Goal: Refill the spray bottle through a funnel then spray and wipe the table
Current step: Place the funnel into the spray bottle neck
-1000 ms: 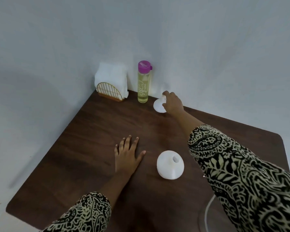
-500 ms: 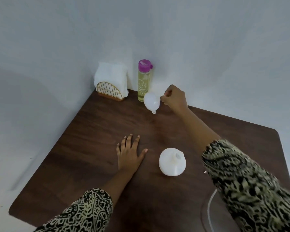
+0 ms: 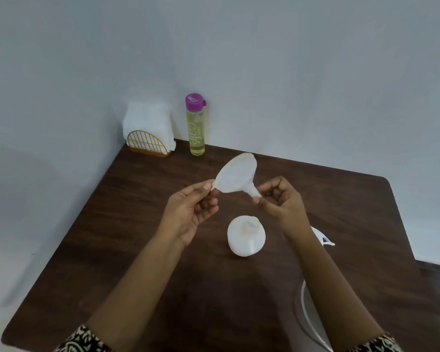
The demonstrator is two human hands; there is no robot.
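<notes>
- The white funnel is held in the air above the dark wooden counter, tilted with its wide mouth facing away and up.
- The left hand pinches the funnel's rim between thumb and fingertips.
- The right hand pinches the tip of the spout, its other fingers curled.
- The round white spray bottle stands on the counter just below and between the hands, touching neither.
- At the far corner, a purple-capped bottle of yellow liquid stands beside a napkin holder.

Translucent plastic funnel, matt dark wood table, gold wire holder
</notes>
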